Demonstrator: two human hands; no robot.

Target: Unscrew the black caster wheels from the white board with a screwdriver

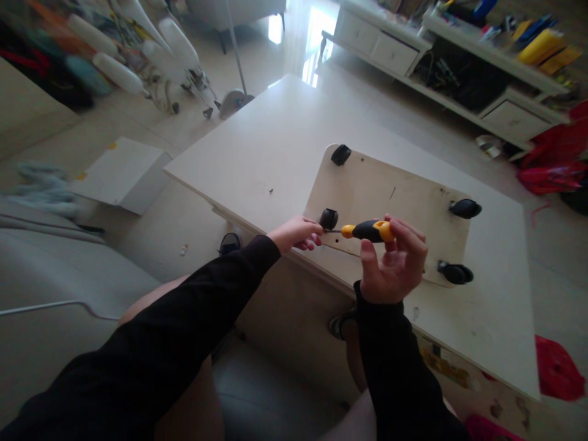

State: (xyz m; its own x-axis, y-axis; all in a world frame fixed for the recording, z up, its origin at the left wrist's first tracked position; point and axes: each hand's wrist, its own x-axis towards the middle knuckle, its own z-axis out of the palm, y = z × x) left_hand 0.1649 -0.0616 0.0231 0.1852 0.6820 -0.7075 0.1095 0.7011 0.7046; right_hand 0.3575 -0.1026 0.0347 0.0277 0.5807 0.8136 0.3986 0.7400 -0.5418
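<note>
A pale wooden board (390, 196) lies on a white table (275, 141), with a black caster wheel at each corner. My right hand (395, 263) is closed round a yellow and black screwdriver (370, 230), whose tip points left at the near-left caster (328, 218). My left hand (298, 233) is curled beside that caster, its fingers pinched at the screwdriver's tip; what they pinch is too small to see. Other casters sit at the far left (340, 154), the far right (465, 209) and the near right (454, 273).
A small white box (124, 174) stands on the floor to the left. A white shelf unit (459, 67) full of items runs along the back right. Red bags (555, 159) lie on the floor at the right. My knees are below the table edge.
</note>
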